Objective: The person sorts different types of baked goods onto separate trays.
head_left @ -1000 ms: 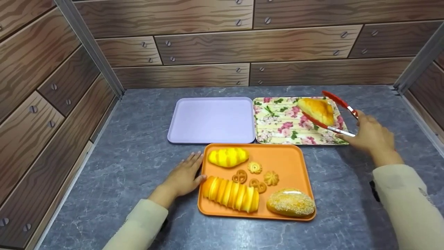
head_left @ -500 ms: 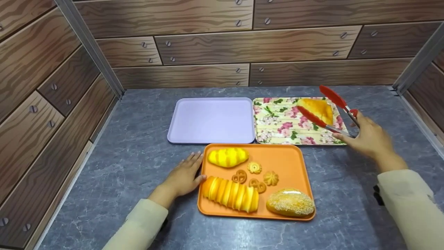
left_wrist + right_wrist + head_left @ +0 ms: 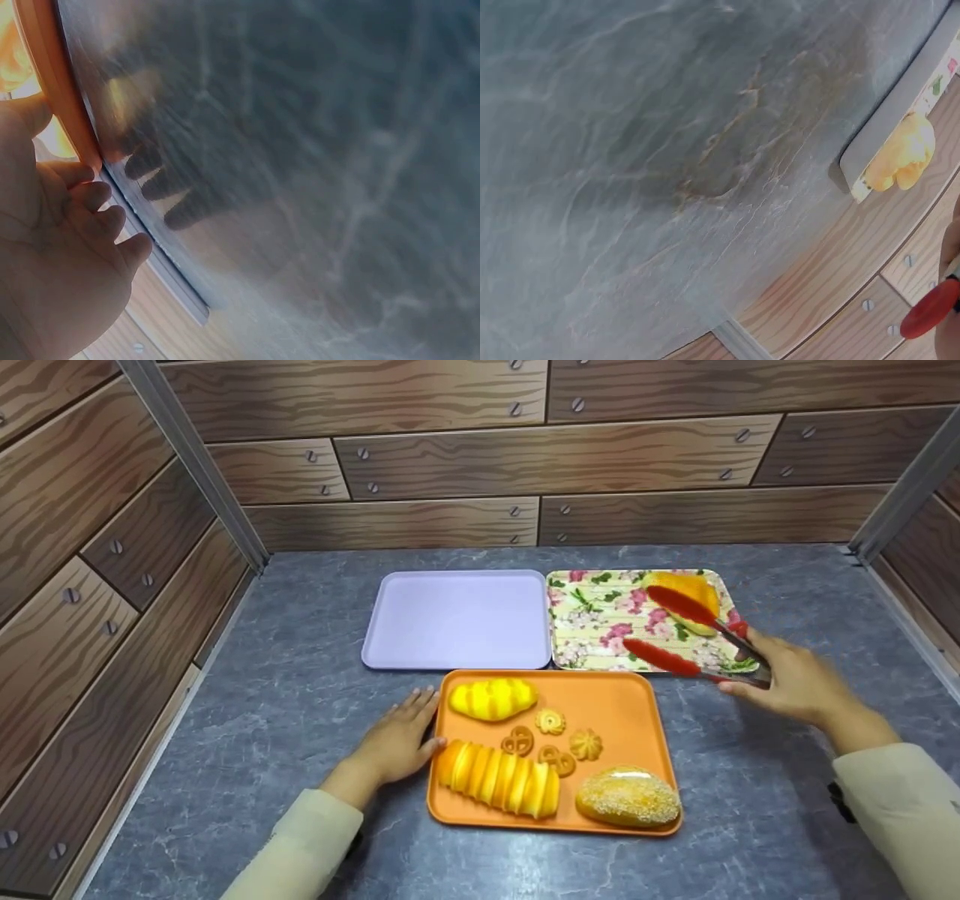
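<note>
My right hand [image 3: 799,682] holds a pair of red-tipped tongs [image 3: 679,606], whose arms are spread apart with nothing between them. One red tip covers part of a golden bread [image 3: 705,587] at the right end of the floral tray [image 3: 589,622]. In the right wrist view, that bread [image 3: 906,156] shows on the tray, and a red part of the tongs [image 3: 930,309] lies at the edge. My left hand [image 3: 394,744], fingers extended, rests against the left rim of the orange tray [image 3: 615,701]. The left wrist view shows these fingers [image 3: 105,217] by the rim.
On the orange tray lie a striped yellow bread [image 3: 495,699], a ridged loaf [image 3: 499,780], a seeded bun [image 3: 628,796] and several small cookies and pretzels, such as a flower-shaped cookie [image 3: 586,745]. A lilac tray [image 3: 457,619] adjoins the floral one. Wood-patterned walls [image 3: 442,521] enclose the table.
The tongs have come away from the golden bread, their arms no longer on either side of it. My right hand has moved toward me with them. My left hand stays put.
</note>
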The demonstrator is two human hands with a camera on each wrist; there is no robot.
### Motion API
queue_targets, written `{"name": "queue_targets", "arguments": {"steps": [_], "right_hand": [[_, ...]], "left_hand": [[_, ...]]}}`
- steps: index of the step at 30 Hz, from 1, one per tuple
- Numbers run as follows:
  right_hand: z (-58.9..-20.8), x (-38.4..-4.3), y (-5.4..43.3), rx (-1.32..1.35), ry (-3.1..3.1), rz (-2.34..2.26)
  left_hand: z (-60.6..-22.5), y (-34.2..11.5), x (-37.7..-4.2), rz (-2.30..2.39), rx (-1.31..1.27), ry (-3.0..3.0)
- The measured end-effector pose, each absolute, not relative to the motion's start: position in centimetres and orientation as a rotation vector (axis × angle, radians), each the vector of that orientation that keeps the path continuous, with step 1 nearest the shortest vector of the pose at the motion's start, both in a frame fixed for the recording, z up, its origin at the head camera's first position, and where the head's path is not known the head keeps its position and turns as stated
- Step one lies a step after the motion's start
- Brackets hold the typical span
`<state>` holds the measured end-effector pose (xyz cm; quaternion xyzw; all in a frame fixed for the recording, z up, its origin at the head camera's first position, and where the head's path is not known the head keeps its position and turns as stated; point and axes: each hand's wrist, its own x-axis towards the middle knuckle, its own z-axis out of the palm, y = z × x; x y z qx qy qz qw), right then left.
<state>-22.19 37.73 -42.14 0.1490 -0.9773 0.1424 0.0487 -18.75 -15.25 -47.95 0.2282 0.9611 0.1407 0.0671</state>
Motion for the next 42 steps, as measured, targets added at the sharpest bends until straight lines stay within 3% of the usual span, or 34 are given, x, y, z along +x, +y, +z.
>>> {"name": "queue_targets", "arguments": {"steps": [21, 42], "right_hand": [[-43.5, -19.0, 36.5, 0.923, -2.780, 0.632], [-44.1, -16.2, 36.4, 1.227, -2.638, 0.365]], "left_hand": [[-47.8, -15.3, -18.6, 0.421, 0.681, 2.884], [-47.9, -15.3, -18.6, 0.410, 0.657, 2.883]]}}
